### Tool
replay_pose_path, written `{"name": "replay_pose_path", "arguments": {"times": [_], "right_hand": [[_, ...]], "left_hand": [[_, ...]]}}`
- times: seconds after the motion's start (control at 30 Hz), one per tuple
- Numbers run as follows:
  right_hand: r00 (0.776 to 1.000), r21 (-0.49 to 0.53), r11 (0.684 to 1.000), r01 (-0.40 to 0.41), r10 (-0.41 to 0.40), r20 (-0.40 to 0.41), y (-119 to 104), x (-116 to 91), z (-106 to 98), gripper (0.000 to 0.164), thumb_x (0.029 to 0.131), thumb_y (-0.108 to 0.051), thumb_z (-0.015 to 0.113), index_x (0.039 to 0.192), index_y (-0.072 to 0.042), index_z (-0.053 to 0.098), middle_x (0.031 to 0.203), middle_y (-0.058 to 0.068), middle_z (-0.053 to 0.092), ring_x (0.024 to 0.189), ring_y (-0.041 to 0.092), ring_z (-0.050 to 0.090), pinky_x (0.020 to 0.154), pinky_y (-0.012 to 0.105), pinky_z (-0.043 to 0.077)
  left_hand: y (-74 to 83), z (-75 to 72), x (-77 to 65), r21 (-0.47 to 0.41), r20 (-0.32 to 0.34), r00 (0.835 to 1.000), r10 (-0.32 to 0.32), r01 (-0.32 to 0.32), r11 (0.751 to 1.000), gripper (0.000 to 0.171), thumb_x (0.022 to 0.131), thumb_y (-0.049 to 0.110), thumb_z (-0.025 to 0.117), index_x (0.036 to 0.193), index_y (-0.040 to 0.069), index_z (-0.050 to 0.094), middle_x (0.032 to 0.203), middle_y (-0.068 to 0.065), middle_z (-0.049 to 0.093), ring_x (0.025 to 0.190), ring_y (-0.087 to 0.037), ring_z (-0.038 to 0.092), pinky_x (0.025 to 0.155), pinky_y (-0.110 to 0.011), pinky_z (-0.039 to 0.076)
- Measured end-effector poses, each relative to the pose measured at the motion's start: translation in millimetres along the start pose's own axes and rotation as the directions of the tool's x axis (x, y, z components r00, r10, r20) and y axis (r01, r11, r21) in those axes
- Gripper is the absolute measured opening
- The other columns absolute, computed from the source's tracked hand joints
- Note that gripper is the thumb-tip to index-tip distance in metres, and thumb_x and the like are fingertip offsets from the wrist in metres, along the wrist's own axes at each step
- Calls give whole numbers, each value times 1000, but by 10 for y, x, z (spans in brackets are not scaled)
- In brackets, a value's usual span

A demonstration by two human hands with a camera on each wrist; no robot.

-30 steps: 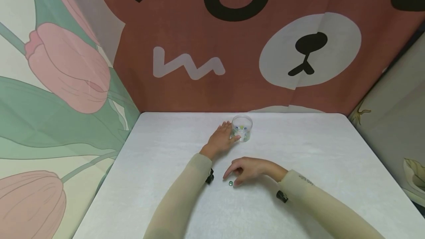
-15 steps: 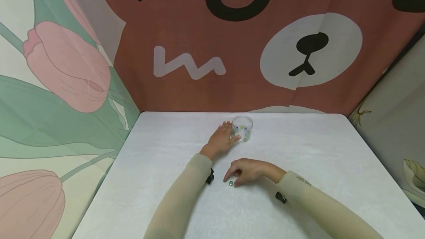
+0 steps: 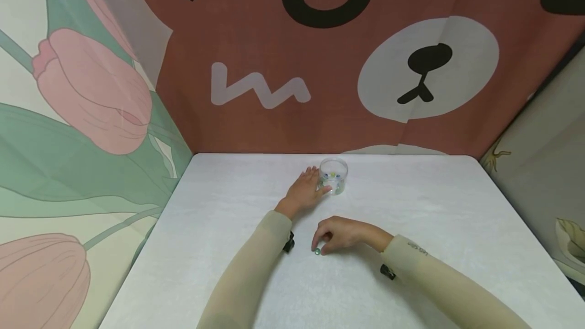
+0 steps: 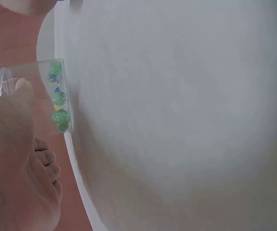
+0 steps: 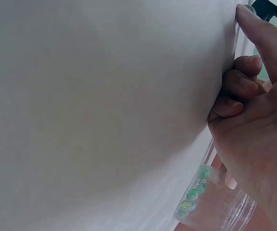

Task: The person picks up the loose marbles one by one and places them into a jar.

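A clear plastic jar [image 3: 333, 176] with green, blue and yellow marbles [image 4: 59, 98] at its bottom stands upright near the table's back edge. Along its left side lies my left hand [image 3: 303, 192], fingers straight, thumb across the front of the jar wall. Nearer to me, my right hand [image 3: 343, 233] pinches a green glass marble [image 3: 317, 251] between index finger and thumb, at the tabletop. Its other fingers [image 5: 240, 84] are curled under, close to the table in the right wrist view. The far side of the jar is partly hidden from the left wrist view by my hand.
The white table [image 3: 411, 207] ends at a brown cloth backdrop [image 3: 256, 131] with a cartoon face. Flowered cloth [image 3: 91, 95] hangs on the left, and another pale cloth [image 3: 544, 141] on the right. Both forearms wear pale sleeves with small black devices at the wrists.
The right index finger and thumb have come together around the green marble, which was lying between them with gaps on either side. My left hand and the jar have stayed in place.
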State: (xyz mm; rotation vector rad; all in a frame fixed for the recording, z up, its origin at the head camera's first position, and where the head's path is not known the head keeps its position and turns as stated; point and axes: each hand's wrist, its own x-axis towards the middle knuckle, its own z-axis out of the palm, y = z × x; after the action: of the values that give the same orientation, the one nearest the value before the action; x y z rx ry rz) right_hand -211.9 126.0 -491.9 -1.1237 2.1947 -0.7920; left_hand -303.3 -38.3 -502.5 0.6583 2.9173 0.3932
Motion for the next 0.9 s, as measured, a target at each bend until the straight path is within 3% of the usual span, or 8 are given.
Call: {"name": "replay_pose_path", "arguments": {"times": [0.63,0.9], "right_hand": [[1000,6,1000,-1,1,-13,-2,-27,-42,14,89,-18,80,101,-25,78,75,-15,52,68,-2,45,64,16,40],[998,41,998,38,-36,-48,-24,-54,-99,14,91,-12,77,103,-19,78,74,-15,51,68,-2,45,63,16,40]], "left_hand": [[1,0,1,-19,-12,1000,2,-2,1000,85,104,63,31,161,1,19,168,-14,19,157,-26,11,128,-35,8],[-12,17,8,-15,-6,1000,9,-9,1000,84,105,62,31,161,1,18,168,-14,18,157,-26,10,128,-35,8]]}}
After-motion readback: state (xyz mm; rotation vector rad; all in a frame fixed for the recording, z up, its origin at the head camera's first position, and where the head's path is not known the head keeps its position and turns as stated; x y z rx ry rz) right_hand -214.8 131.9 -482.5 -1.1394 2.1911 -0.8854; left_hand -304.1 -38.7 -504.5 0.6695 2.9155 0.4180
